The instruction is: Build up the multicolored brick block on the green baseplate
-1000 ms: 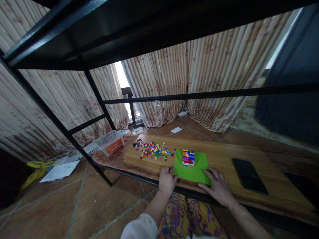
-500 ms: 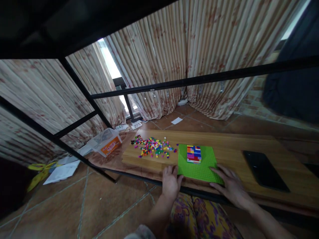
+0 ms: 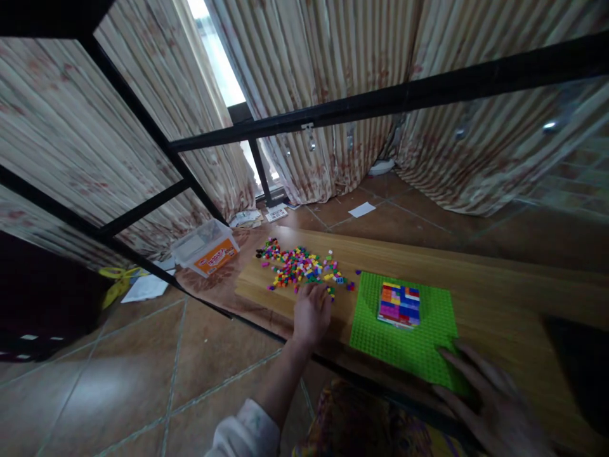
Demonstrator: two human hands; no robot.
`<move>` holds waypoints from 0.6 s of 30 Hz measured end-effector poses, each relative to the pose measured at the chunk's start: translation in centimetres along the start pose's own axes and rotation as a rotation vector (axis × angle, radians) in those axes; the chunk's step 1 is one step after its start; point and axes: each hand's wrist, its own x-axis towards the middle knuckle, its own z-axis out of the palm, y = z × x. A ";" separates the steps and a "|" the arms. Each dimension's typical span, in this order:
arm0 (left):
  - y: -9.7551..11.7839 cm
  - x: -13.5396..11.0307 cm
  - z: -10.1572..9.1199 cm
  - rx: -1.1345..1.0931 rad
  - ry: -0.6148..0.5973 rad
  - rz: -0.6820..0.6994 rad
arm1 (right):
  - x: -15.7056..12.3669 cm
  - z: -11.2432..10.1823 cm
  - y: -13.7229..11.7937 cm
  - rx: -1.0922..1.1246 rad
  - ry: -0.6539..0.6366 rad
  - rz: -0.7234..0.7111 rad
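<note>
My left hand (image 3: 311, 312) is at the near edge of a loose pile of small coloured bricks (image 3: 297, 263). Its fingers curl down and their tips are hidden behind the hand, so what they touch does not show. Right of the pile lies a green baseplate (image 3: 404, 352), carrying a block of stacked bricks (image 3: 399, 304) in orange, purple, blue and red. With fingers spread, my right hand (image 3: 490, 397) rests over the baseplate's right front corner, a little blurred, holding nothing.
A clear plastic box (image 3: 204, 247) with an orange label stands left of the wooden board (image 3: 485, 270). A dark flat object (image 3: 578, 355) lies at the right. Black metal bars (image 3: 361, 105) cross in front of the curtains (image 3: 323, 57). Papers (image 3: 145, 287) lie on the tiled floor.
My left hand has left the baseplate's front left corner and reached forward to the brick pile. My right hand stays by the baseplate's right corner. The view has turned left and down.
</note>
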 end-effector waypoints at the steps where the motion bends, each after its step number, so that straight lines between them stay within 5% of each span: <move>1: 0.2 1.0 0.2 0.031 -0.018 0.019 | 0.0 0.0 0.0 0.005 0.006 0.004; 11: 1.4 5.4 3.2 0.272 -0.213 0.137 | 0.3 -0.7 -1.3 0.037 0.025 0.011; 18: 1.9 4.3 1.5 0.088 -0.095 0.131 | 1.0 -1.7 -2.5 0.069 -0.010 0.049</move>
